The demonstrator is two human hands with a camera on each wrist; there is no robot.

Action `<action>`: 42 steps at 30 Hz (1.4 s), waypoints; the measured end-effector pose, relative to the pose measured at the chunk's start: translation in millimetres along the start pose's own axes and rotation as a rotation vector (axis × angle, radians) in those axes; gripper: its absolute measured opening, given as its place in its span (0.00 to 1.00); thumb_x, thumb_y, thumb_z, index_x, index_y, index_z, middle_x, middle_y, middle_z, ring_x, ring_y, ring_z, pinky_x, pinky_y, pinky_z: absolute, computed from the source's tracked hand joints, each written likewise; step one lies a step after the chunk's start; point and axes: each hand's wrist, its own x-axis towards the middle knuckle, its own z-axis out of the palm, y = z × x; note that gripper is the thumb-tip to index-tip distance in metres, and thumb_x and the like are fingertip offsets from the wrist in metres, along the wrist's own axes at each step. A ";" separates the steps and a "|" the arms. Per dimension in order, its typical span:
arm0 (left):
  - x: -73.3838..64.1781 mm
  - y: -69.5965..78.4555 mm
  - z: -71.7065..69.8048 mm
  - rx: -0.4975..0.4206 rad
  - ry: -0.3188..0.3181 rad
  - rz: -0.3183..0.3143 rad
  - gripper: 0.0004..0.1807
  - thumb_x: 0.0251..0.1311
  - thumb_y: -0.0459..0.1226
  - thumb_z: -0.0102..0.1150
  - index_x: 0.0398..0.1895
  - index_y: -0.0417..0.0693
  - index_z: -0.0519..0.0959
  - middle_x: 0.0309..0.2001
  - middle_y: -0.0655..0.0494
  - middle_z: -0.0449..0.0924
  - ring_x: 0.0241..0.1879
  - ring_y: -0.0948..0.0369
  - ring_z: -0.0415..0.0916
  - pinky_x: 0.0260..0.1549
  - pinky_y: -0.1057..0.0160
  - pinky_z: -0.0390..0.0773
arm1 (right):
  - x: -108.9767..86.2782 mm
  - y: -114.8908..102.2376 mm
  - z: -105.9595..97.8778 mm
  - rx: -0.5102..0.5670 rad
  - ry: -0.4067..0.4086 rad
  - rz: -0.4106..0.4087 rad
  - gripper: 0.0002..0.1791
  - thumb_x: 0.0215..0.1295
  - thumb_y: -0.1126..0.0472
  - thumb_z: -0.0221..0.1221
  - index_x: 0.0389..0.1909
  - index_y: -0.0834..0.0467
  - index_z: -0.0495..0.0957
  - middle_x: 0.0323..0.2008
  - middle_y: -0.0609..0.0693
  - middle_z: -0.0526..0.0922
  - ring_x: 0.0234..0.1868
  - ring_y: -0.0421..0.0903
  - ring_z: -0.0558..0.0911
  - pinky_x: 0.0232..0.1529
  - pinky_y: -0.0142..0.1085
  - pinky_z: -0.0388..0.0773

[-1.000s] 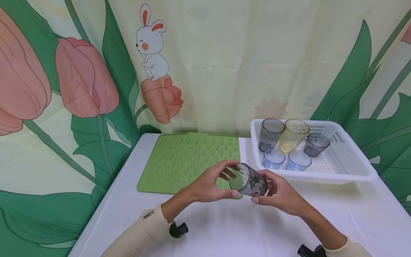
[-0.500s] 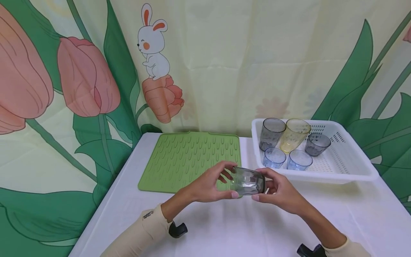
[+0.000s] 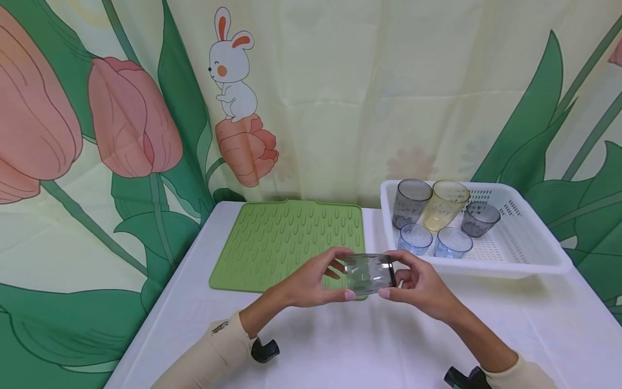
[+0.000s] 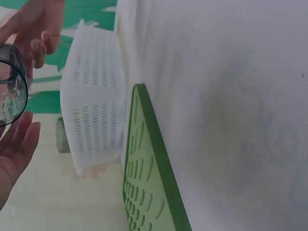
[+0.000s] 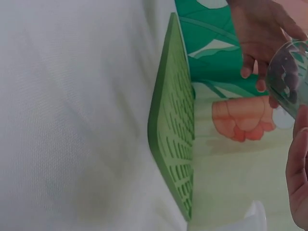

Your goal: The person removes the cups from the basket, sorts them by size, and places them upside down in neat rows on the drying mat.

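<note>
A smoky grey drinking glass point(image 3: 369, 274) is held on its side above the front of the table, between both hands. My left hand point(image 3: 311, 281) grips its left end with thumb below and fingers above. At the other end, my right hand point(image 3: 421, 286) grips it the same way. The left wrist view catches part of the glass point(image 4: 13, 89) at its left edge, with fingers close around it. In the right wrist view the glass point(image 5: 287, 77) is cut off by the right edge.
A green ribbed drying mat point(image 3: 291, 237) lies at the back left of the white table point(image 3: 330, 346). To its right stands a white perforated basket point(image 3: 529, 254) containing a tall grey glass point(image 3: 410, 202), a yellow glass point(image 3: 444, 205) and several shorter ones. A patterned curtain point(image 3: 330, 135) hangs behind.
The grey glass has turned in my hands: its open mouth showed at the left a second ago, and now its side faces the head camera. Both hands have shifted slightly left.
</note>
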 end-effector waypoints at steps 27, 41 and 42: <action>-29.0 -24.6 -15.3 0.032 0.004 -0.143 0.43 0.62 0.51 0.67 0.77 0.54 0.57 0.63 0.60 0.73 0.58 0.63 0.76 0.57 0.59 0.78 | 31.8 -1.4 17.2 0.125 0.000 -0.082 0.29 0.61 0.74 0.64 0.62 0.65 0.66 0.49 0.50 0.76 0.29 0.38 0.81 0.29 0.32 0.82; -87.0 -78.0 -67.5 0.147 0.168 -0.262 0.34 0.64 0.51 0.66 0.68 0.45 0.70 0.61 0.43 0.77 0.58 0.48 0.76 0.58 0.46 0.76 | 47.6 2.5 23.2 0.045 0.077 0.012 0.33 0.60 0.68 0.68 0.65 0.62 0.67 0.50 0.48 0.77 0.27 0.35 0.81 0.27 0.31 0.77; -93.3 -82.8 -72.3 0.166 0.190 -0.269 0.34 0.64 0.51 0.66 0.68 0.43 0.70 0.61 0.43 0.77 0.58 0.47 0.76 0.57 0.46 0.76 | 48.8 2.2 23.9 0.037 0.079 0.019 0.33 0.60 0.68 0.68 0.66 0.61 0.68 0.51 0.49 0.77 0.27 0.36 0.80 0.26 0.31 0.77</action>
